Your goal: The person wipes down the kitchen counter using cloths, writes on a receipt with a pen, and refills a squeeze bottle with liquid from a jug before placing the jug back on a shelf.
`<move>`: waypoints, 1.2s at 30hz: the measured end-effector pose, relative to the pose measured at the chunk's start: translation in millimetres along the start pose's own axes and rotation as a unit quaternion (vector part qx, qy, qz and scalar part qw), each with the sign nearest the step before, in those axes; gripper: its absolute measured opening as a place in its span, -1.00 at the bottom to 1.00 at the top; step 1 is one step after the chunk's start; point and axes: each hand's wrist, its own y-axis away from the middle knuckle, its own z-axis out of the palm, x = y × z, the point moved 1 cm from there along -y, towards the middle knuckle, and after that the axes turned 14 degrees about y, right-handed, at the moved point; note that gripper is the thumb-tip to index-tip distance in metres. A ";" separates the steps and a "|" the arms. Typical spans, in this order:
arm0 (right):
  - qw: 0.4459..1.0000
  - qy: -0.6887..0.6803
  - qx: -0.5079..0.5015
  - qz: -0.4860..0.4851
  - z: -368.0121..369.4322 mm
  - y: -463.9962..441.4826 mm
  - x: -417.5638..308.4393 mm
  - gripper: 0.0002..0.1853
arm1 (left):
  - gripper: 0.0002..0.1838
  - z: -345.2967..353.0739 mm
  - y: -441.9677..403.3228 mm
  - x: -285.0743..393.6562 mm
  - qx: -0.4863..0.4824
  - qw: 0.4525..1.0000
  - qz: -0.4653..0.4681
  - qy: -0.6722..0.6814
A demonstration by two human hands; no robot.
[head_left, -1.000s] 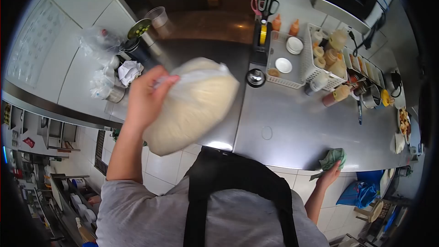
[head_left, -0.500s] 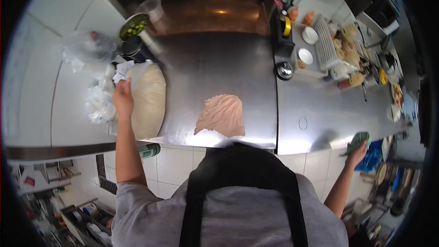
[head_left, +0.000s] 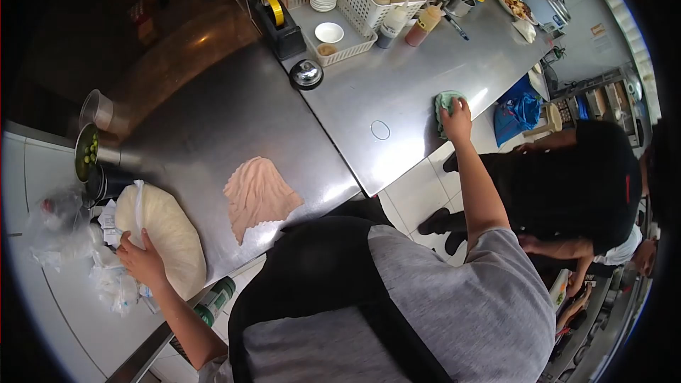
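Note:
My right hand [head_left: 459, 122] grips a crumpled green cloth [head_left: 447, 101] on the steel counter, close to its front edge. On the other side, my left hand [head_left: 142, 259] has its fingers spread and rests at the near left side of a large plastic bag with pale contents [head_left: 170, 230]. What fills the bag cannot be made out. A wrinkled pinkish cloth [head_left: 259, 195] lies on the counter between my hands. Nearer to the right hand, a thin ring [head_left: 381, 130] lies on the steel.
A call bell [head_left: 306, 74] and a tape dispenser [head_left: 280, 25] stand along the back. White baskets [head_left: 362, 0] hold bottles and small dishes. Crumpled plastic bags [head_left: 67, 230] lie far left. To the right, a person in black [head_left: 567, 184] stands behind me.
My view has swung to the right. The green cloth, held up beyond the counter's edge before, is now down on the steel. My left fingers, earlier closed together, have spread.

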 end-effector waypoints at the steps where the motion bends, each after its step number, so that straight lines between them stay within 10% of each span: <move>1: 1.000 0.003 -0.020 0.018 16.8 -7.0 -1.0 -0.38 | -0.67 -4.4 2.5 19.5 0.074 0.997 0.004 -0.038; 4: 0.997 0.041 -0.053 0.037 27.1 -18.5 -26.5 -0.29 | -0.71 -1.9 5.3 65.5 0.113 0.973 0.176 0.093; 9: 0.995 0.054 -0.077 -0.010 27.7 -48.0 -56.0 -0.28 | -0.89 41.3 82.1 244.6 -0.225 0.834 0.313 0.395; 11: 0.995 0.051 -0.060 -0.059 28.3 -58.5 -59.4 -0.32 | -0.83 70.1 124.1 317.0 -0.284 0.753 0.410 0.429; 17: 0.984 0.048 -0.048 -0.163 32.3 -76.6 -72.5 -0.37 | -0.81 123.8 184.4 405.2 -0.248 0.742 0.545 0.302; 21: 0.935 -0.003 -0.040 -0.351 37.2 -68.5 -143.2 -0.39 | -0.81 98.4 207.4 376.7 -0.195 0.775 0.501 0.333; 25: 0.853 -0.054 -0.041 -0.518 17.7 -24.2 -199.9 -0.39 | -0.89 40.1 242.6 298.8 -0.472 0.727 0.222 0.446; 31: 0.669 -0.110 -0.110 -0.727 -38.2 95.8 -163.3 -0.38 | -0.92 68.5 328.0 113.8 -0.436 0.736 -0.184 0.484; 34: 0.679 -0.298 -0.166 -0.650 -34.8 140.7 -134.4 -0.62 | -0.86 87.6 344.2 66.8 -0.378 0.791 -0.223 0.426; 36: 0.819 -0.237 -0.412 -0.321 -50.8 160.7 -118.8 -0.79 | -0.83 119.6 352.3 39.2 -0.306 0.828 -0.197 0.426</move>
